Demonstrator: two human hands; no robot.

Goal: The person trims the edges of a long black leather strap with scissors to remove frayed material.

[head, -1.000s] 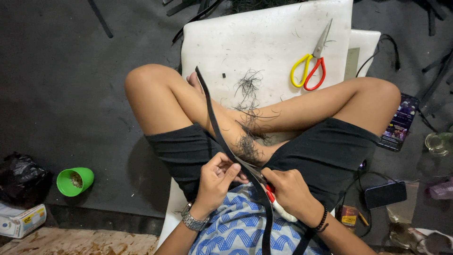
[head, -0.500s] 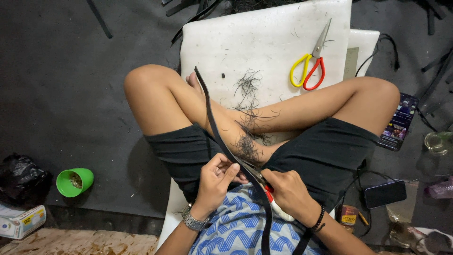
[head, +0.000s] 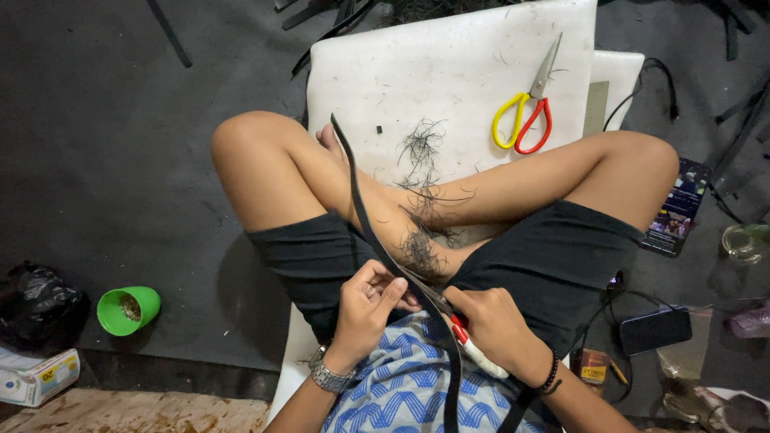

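Black strap (head: 361,200) runs from the person's lap up across a bare shin. The left hand (head: 365,309) pinches it, fingers curled closed. Just beside, the right hand (head: 493,325) grips a red-and-white knife (head: 473,349) against the strap. Beyond both hands lies a white board (head: 417,72) with scissors (head: 529,112); dark floor (head: 120,160) opens leftward.

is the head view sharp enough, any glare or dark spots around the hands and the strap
Head view: sharp at centre, the black strap, left hand and right hand crisp and evenly lit; the white board is the brightest area, slightly washed near its top; the dark floor loses detail towards the corners; the scissors read clearly; no motion blur shows.
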